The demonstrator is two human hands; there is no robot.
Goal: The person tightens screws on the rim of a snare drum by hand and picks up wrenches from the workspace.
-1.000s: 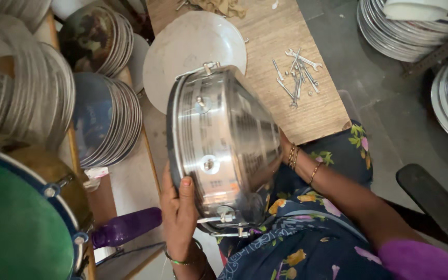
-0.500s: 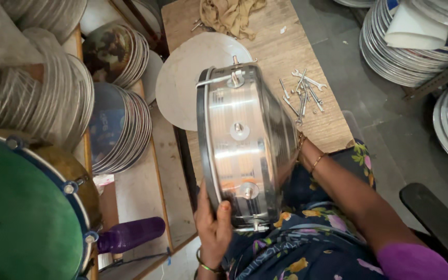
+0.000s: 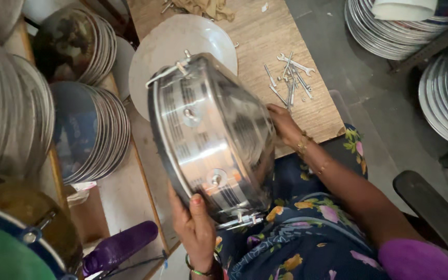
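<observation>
I hold a shiny steel drum shell (image 3: 211,137) on its side over my lap, its metal lugs and rim hooks facing the camera. My left hand (image 3: 195,228) grips its near lower edge, thumb on the shell. On the far right side of the shell, my right hand (image 3: 284,124) presses against it, with bangles at the wrist. A round pale drum skin (image 3: 182,39) lies on the wooden board (image 3: 265,41) behind the shell.
Several small spanners and bolts (image 3: 291,78) lie on the board. Stacks of round metal hoops and skins (image 3: 86,129) stand at the left, more stacks (image 3: 442,78) at the right. A purple bottle (image 3: 120,248) and a green-headed drum (image 3: 6,249) are at lower left.
The shell has been turned and tilted in both hands, and its rim now leans to the left. My left hand has shifted along the lower edge. The view has moved closer.
</observation>
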